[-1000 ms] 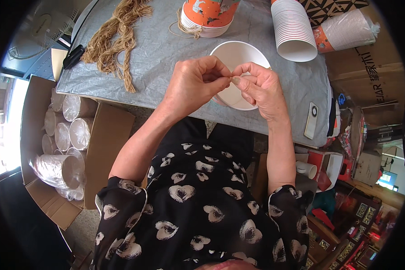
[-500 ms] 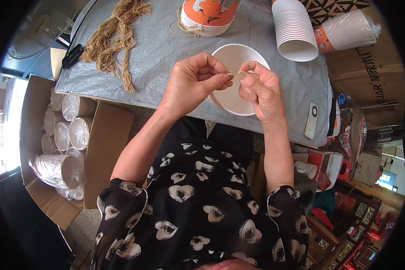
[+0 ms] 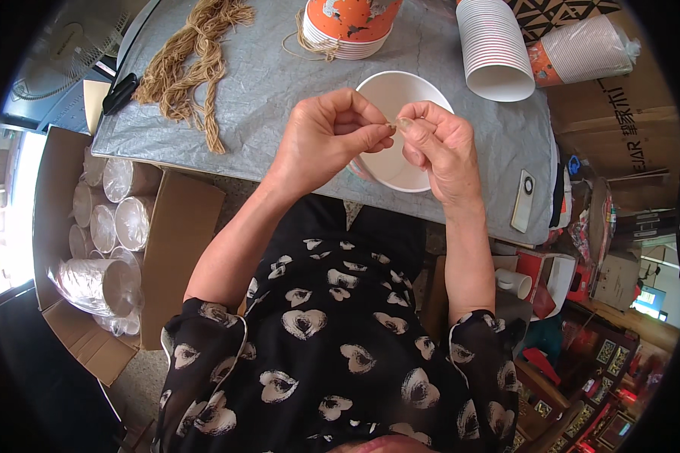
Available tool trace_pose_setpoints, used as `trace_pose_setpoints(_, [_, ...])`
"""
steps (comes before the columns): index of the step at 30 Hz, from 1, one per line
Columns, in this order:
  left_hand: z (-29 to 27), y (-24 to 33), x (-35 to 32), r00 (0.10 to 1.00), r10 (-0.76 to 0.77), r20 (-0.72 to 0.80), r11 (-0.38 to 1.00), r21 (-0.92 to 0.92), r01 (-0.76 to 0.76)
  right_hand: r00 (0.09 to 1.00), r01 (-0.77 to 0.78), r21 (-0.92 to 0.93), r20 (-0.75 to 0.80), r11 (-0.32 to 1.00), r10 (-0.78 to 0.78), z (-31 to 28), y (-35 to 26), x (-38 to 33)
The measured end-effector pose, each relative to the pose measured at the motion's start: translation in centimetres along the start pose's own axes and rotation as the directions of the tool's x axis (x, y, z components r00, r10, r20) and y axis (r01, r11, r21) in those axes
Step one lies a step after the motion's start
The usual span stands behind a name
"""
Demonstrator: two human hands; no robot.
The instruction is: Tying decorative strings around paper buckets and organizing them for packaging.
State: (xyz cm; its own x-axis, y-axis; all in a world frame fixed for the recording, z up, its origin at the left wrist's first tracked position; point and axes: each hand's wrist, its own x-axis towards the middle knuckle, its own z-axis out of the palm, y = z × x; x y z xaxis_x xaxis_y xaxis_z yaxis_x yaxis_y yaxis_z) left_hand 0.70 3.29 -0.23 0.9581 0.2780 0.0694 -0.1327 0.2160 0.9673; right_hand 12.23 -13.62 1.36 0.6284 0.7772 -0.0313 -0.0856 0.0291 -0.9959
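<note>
My left hand [image 3: 326,138] and my right hand [image 3: 437,148] meet fingertip to fingertip over a white paper bowl [image 3: 400,162] near the table's front edge. Both pinch a thin piece of tan string [image 3: 392,125] between thumb and forefinger; only a tiny bit of it shows. The bowl stands open side up under the hands, partly hidden by them.
A bundle of tan twine [image 3: 190,63] and black scissors [image 3: 118,93] lie at the left of the grey table [image 3: 264,106]. Stacked orange bowls [image 3: 347,26] and white cup stacks [image 3: 497,47] stand behind. A cardboard box of wrapped cups [image 3: 102,241] sits lower left.
Both hands have drawn closer together and shifted slightly toward me over the bowl, the fingertips now meeting at the string.
</note>
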Motion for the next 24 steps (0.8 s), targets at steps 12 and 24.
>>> trace_pose_setpoints(12, [-0.3, 0.2, -0.1, 0.992, -0.120, 0.048, 0.970, -0.205, 0.127, 0.999, -0.002, 0.112, -0.047, 0.994, 0.007, 0.5, 0.0, -0.1])
trace_pose_setpoints(24, [-0.2, 0.0, -0.1, 0.997, -0.078, 0.008, 0.979, -0.191, 0.078, 1.000, -0.005, 0.043, -0.005, 0.999, 0.005, 0.8, -0.5, -0.3])
